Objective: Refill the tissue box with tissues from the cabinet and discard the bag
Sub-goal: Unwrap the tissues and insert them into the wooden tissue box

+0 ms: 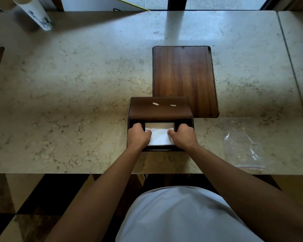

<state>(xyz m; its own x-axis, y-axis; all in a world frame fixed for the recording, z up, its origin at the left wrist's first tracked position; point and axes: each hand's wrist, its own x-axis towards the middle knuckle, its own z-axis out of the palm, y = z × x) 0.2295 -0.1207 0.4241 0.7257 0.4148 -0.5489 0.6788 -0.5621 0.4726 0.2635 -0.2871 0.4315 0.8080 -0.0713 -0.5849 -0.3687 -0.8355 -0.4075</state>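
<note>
Tissue stack (159, 135) sits inside the open wooden tissue box (160, 109) near the counter (77, 84) front edge. Left hand (138, 135) and right hand (182, 135) curl around its ends, pressing down. Soft, light, compressible: best gripped at the ends. Empty plastic bag (243, 147) lies well right, limp.

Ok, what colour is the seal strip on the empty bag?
Red or pinkish, along the near edge of the clear plastic bag; the head view shows it.

Dark wooden tissue box (160, 110), lid open, white tissues (159, 135) inside; empty clear bag (243, 147) well right, flat.
</note>
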